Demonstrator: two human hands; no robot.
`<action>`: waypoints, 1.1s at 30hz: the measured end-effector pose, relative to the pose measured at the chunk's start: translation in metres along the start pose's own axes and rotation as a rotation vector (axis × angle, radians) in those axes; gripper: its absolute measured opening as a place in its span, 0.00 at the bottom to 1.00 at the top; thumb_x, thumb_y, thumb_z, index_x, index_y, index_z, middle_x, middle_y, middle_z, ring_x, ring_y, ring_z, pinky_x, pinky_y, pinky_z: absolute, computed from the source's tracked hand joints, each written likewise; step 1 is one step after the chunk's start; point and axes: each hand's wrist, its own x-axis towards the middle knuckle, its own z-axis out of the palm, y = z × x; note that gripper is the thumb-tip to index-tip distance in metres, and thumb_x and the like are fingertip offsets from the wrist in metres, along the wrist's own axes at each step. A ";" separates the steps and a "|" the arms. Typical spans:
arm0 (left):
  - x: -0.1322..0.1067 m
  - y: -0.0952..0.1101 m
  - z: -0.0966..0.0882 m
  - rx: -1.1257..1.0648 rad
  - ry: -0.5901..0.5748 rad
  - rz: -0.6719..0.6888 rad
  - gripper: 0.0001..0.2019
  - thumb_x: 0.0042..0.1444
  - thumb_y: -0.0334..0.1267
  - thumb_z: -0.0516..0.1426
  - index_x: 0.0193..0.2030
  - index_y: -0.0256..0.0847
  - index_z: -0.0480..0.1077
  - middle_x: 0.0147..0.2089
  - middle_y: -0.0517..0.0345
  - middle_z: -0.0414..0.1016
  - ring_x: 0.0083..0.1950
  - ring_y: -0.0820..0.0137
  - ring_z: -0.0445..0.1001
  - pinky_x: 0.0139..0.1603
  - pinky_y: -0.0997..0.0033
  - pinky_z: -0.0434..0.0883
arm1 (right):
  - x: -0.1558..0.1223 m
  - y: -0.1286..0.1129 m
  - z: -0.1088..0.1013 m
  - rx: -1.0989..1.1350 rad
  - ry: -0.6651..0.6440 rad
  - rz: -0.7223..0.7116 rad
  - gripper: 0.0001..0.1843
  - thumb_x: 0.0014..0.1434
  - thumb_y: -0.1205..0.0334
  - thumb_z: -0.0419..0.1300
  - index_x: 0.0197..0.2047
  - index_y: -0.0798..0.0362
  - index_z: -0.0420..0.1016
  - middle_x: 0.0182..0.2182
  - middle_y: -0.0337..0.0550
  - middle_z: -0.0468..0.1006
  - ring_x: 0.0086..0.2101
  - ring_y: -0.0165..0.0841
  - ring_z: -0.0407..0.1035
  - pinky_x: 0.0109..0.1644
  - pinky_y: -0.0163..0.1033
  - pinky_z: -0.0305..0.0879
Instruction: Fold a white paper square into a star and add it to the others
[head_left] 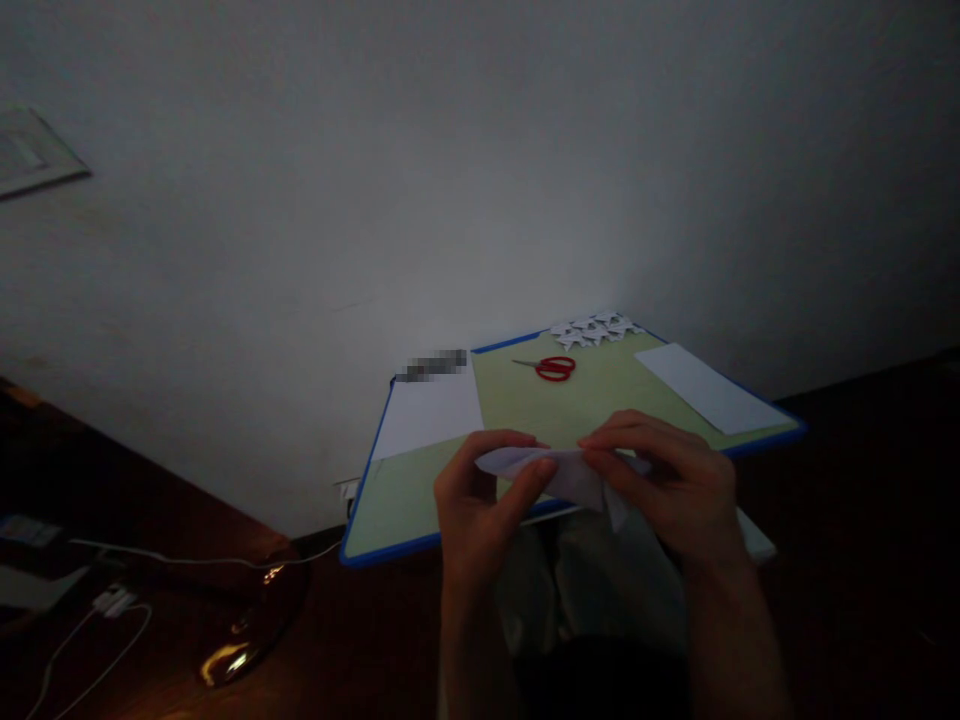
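Both of my hands hold a small folded piece of white paper [564,470] in the air, just in front of a green board with a blue rim [420,545]. My left hand [480,505] pinches the paper's left end between thumb and fingers. My right hand [667,485] grips its right side with the fingers curled over the top. On the board lie red scissors [553,368], a white sheet [435,412] at the left, a white paper strip [709,388] at the right, and a pile of several small folded paper pieces [596,329] at the far edge.
A pale wall [450,180] rises right behind the board. At the lower left a dark wooden surface [150,520] carries white cables [112,605] and a shiny rounded object [247,630]. My lap shows below the hands. The room is dim.
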 end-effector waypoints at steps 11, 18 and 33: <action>-0.003 0.003 0.000 0.039 0.037 0.015 0.07 0.53 0.34 0.75 0.37 0.45 0.84 0.34 0.60 0.85 0.35 0.71 0.82 0.35 0.77 0.77 | -0.001 0.001 0.000 -0.063 0.007 0.049 0.07 0.66 0.69 0.69 0.39 0.46 0.81 0.33 0.33 0.85 0.34 0.30 0.79 0.39 0.33 0.73; -0.005 0.006 -0.006 0.048 0.005 -0.018 0.05 0.56 0.34 0.73 0.38 0.45 0.85 0.34 0.58 0.87 0.33 0.71 0.83 0.32 0.76 0.78 | -0.003 0.002 -0.003 -0.128 0.017 0.028 0.07 0.67 0.69 0.67 0.39 0.45 0.81 0.33 0.33 0.85 0.34 0.31 0.79 0.39 0.33 0.74; -0.002 0.000 -0.001 -0.203 0.153 -0.101 0.09 0.55 0.42 0.75 0.39 0.42 0.85 0.35 0.53 0.89 0.32 0.72 0.84 0.34 0.78 0.78 | -0.005 0.001 0.000 -0.068 0.071 0.013 0.09 0.66 0.71 0.68 0.41 0.45 0.81 0.34 0.34 0.83 0.35 0.31 0.77 0.39 0.35 0.72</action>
